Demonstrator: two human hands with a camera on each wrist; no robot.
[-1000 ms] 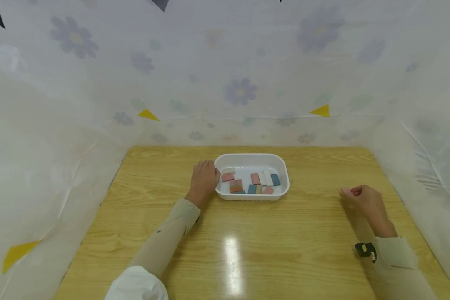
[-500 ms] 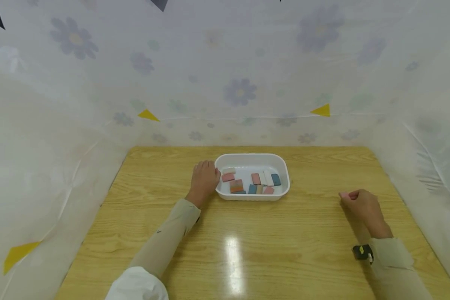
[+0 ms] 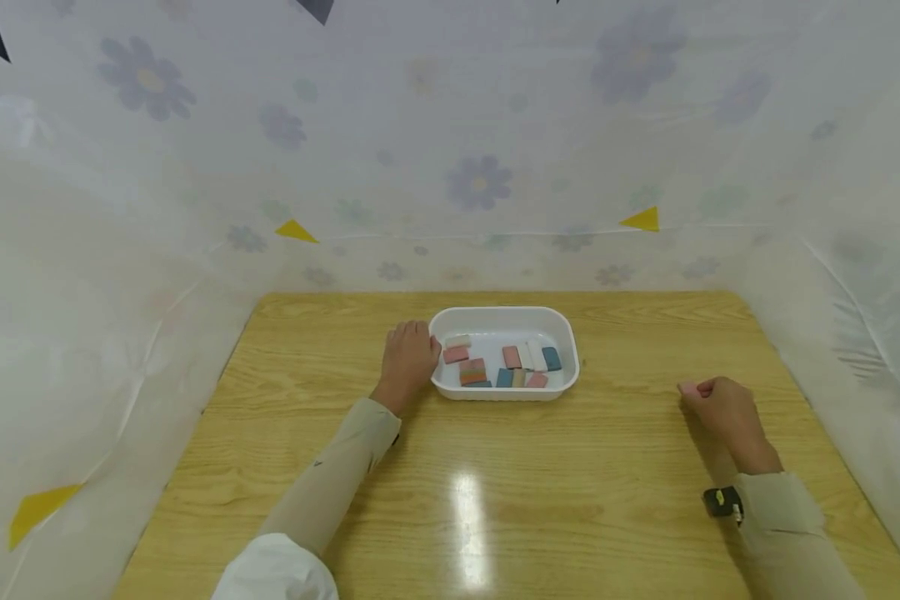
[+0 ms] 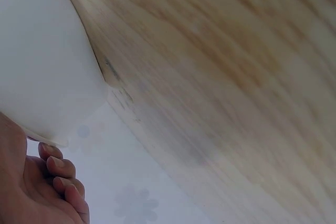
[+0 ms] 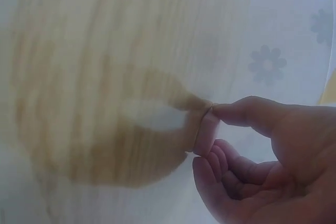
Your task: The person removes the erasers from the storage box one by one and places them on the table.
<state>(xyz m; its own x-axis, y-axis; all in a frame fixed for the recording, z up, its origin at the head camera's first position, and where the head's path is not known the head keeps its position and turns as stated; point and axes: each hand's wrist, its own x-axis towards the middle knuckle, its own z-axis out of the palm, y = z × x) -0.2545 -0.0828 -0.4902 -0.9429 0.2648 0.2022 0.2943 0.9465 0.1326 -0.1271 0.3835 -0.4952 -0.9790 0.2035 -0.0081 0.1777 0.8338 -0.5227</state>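
Observation:
My left hand (image 3: pixel 408 358) holds the left end of a white plastic basin (image 3: pixel 502 312). In the left wrist view, the curled fingers (image 4: pixel 62 168) are at the basin's rim, and the basin's outer wall (image 4: pixel 47 51) fills the upper left. Inside lie several small erasers, among them a pink eraser (image 3: pixel 456 356), a blue eraser (image 3: pixel 551 359) and a white eraser (image 3: pixel 536 357). Out to the right, my right hand (image 3: pixel 727 414) pinches another pink eraser (image 5: pixel 206 132) between thumb and fingertips. Its edge is right at the tabletop, where its reflection meets it.
The wooden table (image 3: pixel 592 483) extends around the basin and toward the front. A pale flowered sheet (image 3: pixel 480 125) stands behind it and along both sides. Yellow triangular patches (image 3: pixel 296 231) mark the sheet.
My right hand has come slightly left and lower with the pink eraser, then stayed nearly still. The left hand and the basin have not moved.

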